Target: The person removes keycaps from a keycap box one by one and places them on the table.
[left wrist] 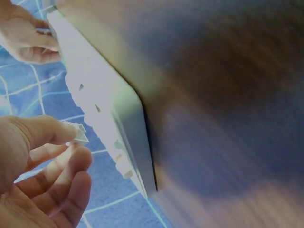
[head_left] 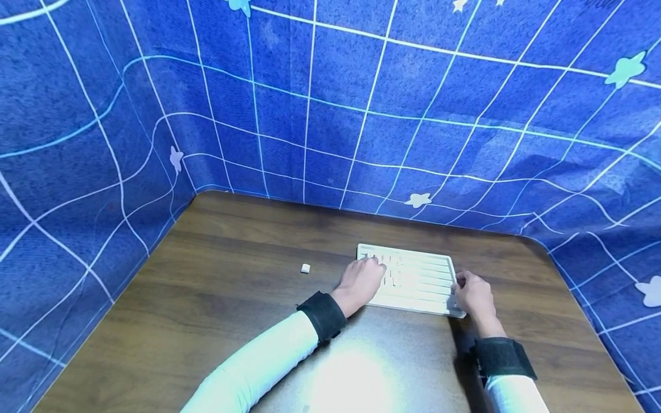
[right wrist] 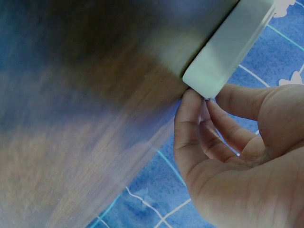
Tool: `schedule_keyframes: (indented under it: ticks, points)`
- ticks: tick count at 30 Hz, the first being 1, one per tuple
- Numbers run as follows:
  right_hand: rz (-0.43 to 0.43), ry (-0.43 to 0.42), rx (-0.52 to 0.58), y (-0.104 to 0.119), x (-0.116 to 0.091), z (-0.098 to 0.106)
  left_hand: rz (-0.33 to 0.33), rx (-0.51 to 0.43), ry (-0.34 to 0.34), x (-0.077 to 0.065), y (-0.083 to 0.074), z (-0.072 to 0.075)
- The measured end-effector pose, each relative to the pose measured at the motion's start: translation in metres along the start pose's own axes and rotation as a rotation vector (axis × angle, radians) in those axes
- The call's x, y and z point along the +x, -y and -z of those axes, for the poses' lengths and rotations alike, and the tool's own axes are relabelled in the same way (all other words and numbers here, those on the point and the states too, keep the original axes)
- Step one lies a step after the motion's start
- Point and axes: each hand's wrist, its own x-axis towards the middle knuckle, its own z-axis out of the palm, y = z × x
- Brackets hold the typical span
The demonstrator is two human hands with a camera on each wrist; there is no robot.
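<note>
A white ridged tray lies on the table, with several small white pieces on its left part. Over the tray's left side, my left hand pinches a small white keycap-like piece between thumb and fingers. At the tray's right end, my right hand holds the edge, its thumb and fingers on either side of the corner in the right wrist view. Glare and the left hand hide part of the tray's contents in the head view.
One loose white piece sits on the wooden table, left of the tray. A blue cloth with white lines and stars hangs behind and beside the table. A bright glare spot falls on the table's near part.
</note>
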Motion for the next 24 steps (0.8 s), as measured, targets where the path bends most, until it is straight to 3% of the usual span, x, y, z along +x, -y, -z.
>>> schedule_keyframes:
  ticks: [10,24]
  points:
    - [-0.021,0.000,-0.010,-0.002,0.000,-0.004,0.015,-0.004,-0.019,-0.006,0.016,0.005]
    - [-0.010,0.014,-0.006,-0.001,-0.003,-0.003,0.131,-0.048,-0.012,-0.019,0.055,0.010]
